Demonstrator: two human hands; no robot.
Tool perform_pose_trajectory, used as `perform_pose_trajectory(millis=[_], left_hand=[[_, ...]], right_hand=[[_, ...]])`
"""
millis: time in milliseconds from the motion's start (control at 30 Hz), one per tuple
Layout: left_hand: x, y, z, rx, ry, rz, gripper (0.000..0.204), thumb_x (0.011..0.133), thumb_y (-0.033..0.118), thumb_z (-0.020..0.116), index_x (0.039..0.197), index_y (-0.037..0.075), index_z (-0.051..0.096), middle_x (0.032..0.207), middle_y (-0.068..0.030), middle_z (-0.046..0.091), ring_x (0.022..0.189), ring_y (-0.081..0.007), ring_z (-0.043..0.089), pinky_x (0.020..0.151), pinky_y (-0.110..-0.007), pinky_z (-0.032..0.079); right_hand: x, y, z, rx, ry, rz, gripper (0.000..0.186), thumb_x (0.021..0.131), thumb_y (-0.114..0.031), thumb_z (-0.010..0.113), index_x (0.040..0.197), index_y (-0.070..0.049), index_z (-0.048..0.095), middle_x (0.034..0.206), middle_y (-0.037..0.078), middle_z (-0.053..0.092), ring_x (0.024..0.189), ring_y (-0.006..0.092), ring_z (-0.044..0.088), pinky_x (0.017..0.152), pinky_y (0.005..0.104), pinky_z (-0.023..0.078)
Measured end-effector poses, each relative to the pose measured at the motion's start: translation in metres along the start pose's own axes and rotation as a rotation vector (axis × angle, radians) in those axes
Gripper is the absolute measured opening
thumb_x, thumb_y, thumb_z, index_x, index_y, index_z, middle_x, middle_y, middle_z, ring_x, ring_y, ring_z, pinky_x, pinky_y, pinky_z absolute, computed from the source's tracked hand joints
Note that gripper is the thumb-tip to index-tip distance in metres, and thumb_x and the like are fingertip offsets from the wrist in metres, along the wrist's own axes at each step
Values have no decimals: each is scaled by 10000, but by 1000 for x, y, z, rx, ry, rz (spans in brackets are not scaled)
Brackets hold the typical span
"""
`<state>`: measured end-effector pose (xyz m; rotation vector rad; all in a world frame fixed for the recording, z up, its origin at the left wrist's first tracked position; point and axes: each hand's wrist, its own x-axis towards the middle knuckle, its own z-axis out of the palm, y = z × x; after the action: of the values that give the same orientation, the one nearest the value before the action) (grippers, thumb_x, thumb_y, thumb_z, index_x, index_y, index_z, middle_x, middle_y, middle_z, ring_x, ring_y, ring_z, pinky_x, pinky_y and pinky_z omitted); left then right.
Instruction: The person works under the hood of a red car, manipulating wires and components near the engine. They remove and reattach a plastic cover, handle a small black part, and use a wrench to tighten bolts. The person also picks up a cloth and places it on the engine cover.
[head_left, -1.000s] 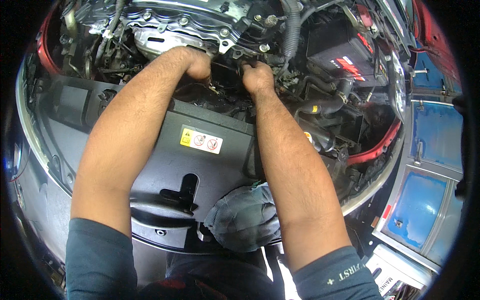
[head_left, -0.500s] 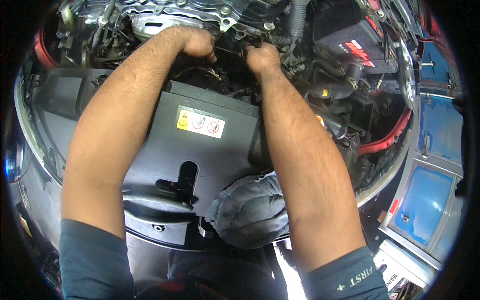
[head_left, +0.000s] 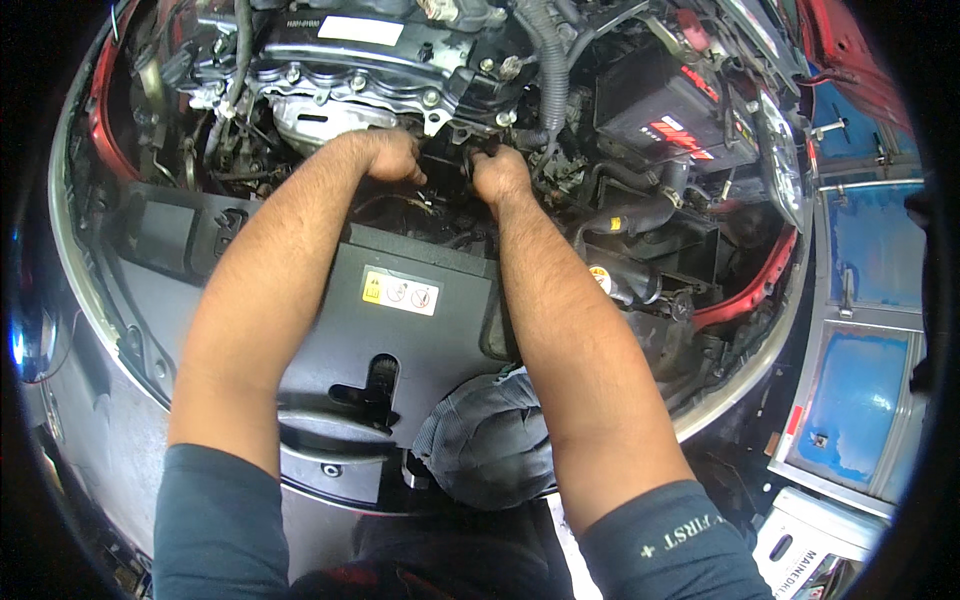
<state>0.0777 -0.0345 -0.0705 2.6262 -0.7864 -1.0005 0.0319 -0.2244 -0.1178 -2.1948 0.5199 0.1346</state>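
Note:
Both my arms reach over the black plastic front cover (head_left: 330,330) into the gap before the engine (head_left: 350,60). My left hand (head_left: 392,157) is beside the silver heat shield (head_left: 325,122), its fingers curled downward; whatever they grip is hidden. Just right of it, my right hand (head_left: 500,174) is closed at the engine's front edge, against a small dark part I cannot make out. Loose thin wires (head_left: 410,203) show in the dark space below and between the hands.
A black battery (head_left: 660,110) sits at the right, near a ribbed hose (head_left: 550,70) and an air intake pipe (head_left: 640,212). A grey cloth bundle (head_left: 485,440) rests on the car's front edge. Blue-panelled metal cabinets (head_left: 850,400) and a white box (head_left: 815,535) stand at the right.
The view has tilted up, showing more of the engine's top. Both hands stay at about the same spots on the engine, with no clear change of grip.

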Motion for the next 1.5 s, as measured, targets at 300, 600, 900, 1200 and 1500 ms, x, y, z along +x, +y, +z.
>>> perform_pose_trajectory(millis=[300, 600, 900, 1200, 1500], left_hand=[[0, -6, 5, -68, 4, -26, 475, 869, 421, 656, 1172, 56, 657, 1178, -165, 660, 1106, -313, 613, 972, -414, 456], [1, -6, 10, -86, -18, -40, 484, 869, 439, 642, 1217, 102, 645, 1237, -192, 627, 1150, -338, 591, 1000, -431, 443], [-43, 18, -15, -83, 172, -111, 368, 886, 363, 620, 1138, 100, 675, 1070, -221, 673, 1010, -389, 631, 868, -429, 498], [-133, 172, -188, 133, 276, -181, 259, 850, 220, 624, 1048, 91, 730, 941, -140, 727, 847, -261, 700, 792, -370, 538], [44, 341, -324, 226, 948, 158, 273, 866, 248, 620, 996, 19, 694, 993, -214, 684, 966, -384, 645, 867, -434, 507]], right_hand=[[-48, -21, -56, -213, -133, -213, 322, 900, -169, 567, 1085, 91, 609, 1048, 261, 660, 946, 353, 672, 828, 405, 523], [-159, -23, -190, 987, -261, 38, 284, 991, -198, 538, 1157, 32, 552, 1014, 127, 657, 814, 173, 638, 676, 304, 521], [-128, 49, -257, 1489, -235, 45, 178, 1004, -229, 515, 1090, -92, 587, 956, 58, 659, 847, 167, 629, 709, 322, 499], [-92, 80, -281, 1570, -368, 88, 203, 992, -233, 544, 1067, -62, 624, 949, 71, 679, 832, 180, 654, 719, 319, 534], [-134, 64, -270, 1239, -337, -186, 209, 1015, -217, 525, 1090, -42, 613, 979, 14, 668, 917, 112, 657, 744, 237, 505]])
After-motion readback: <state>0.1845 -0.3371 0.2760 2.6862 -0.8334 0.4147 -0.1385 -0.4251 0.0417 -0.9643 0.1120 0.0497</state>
